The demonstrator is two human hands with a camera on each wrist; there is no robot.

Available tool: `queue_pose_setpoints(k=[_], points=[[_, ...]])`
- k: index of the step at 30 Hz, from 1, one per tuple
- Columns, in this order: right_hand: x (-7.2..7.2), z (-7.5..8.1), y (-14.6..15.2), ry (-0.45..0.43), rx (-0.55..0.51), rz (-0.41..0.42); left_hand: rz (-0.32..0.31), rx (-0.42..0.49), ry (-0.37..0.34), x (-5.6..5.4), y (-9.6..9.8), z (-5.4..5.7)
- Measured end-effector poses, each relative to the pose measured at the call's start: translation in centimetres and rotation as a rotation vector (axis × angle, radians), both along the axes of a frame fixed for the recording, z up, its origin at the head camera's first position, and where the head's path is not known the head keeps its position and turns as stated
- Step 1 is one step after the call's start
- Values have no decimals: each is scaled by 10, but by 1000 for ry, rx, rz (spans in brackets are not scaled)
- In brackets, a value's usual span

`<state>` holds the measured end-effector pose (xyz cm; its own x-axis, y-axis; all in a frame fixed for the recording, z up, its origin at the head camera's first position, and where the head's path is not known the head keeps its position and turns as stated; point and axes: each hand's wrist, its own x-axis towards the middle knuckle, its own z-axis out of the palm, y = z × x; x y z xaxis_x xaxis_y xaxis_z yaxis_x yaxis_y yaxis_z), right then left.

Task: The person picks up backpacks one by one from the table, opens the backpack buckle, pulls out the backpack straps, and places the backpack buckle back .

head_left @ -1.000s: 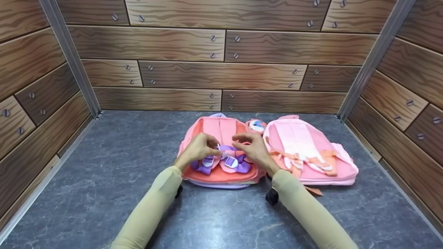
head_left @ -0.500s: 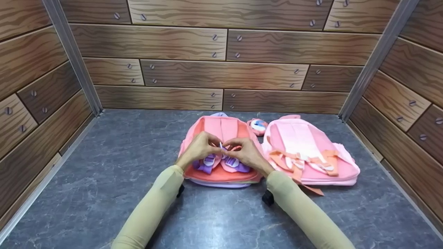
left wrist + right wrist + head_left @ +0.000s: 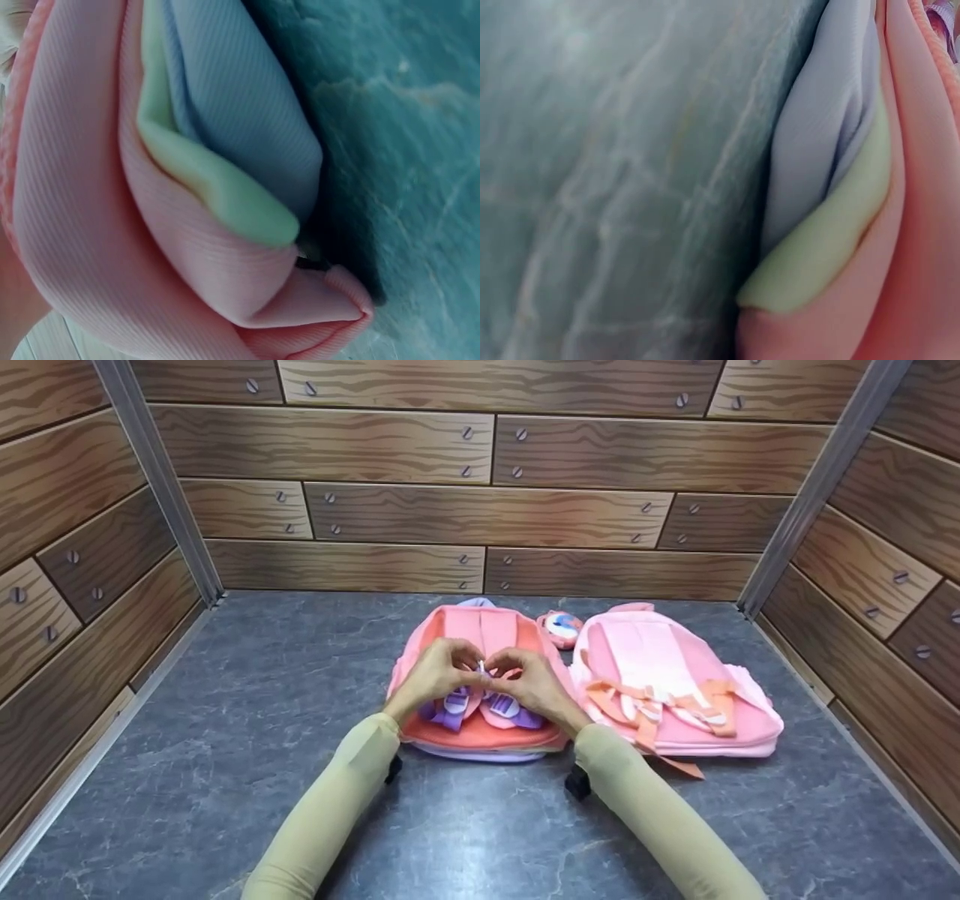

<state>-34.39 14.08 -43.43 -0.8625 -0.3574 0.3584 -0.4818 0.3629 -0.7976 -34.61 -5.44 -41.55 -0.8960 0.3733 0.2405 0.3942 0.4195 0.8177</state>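
A coral backpack (image 3: 480, 737) lies flat with its shoulder straps facing up. Over its middle, my left hand (image 3: 441, 670) pinches a purple strap end with a small white piece (image 3: 481, 666), seemingly a buckle. My right hand (image 3: 529, 684) meets it from the other side, thumb and fingers pinching at the same strap. The fingertips hide most of the join. Below the hands, purple webbing (image 3: 448, 720) runs through white adjusters. Both wrist views show only the bag's side, with coral fabric (image 3: 82, 187), a green band (image 3: 825, 262) and a lilac panel (image 3: 817, 112).
A pink backpack (image 3: 637, 652) with orange straps (image 3: 646, 731) lies close against the coral one on the right. Behind, between the bags, sits a small round pouch (image 3: 561, 628). Wood-patterned walls (image 3: 337, 566) enclose the dark marbled table (image 3: 300, 660).
My right hand has moved left from an apart position to meet the left hand at the purple strap. The left hand has stayed almost in place. Both backpacks remain where they were.
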Motion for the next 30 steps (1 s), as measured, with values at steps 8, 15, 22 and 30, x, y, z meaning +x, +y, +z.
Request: queue_pose_setpoints(k=[8, 15, 22, 30], points=[[-1, 0, -1, 6, 27, 4, -38, 46, -37, 0, -5, 0], [-1, -2, 0, 16, 3, 64, -16, 23, -101, 1, -3, -1], [-1, 0, 2, 17, 27, 89, -16, -7, -83, 0, 1, 2], [7, 7, 2, -5, 31, 79, 40, 7, -59, -1, 4, -1]])
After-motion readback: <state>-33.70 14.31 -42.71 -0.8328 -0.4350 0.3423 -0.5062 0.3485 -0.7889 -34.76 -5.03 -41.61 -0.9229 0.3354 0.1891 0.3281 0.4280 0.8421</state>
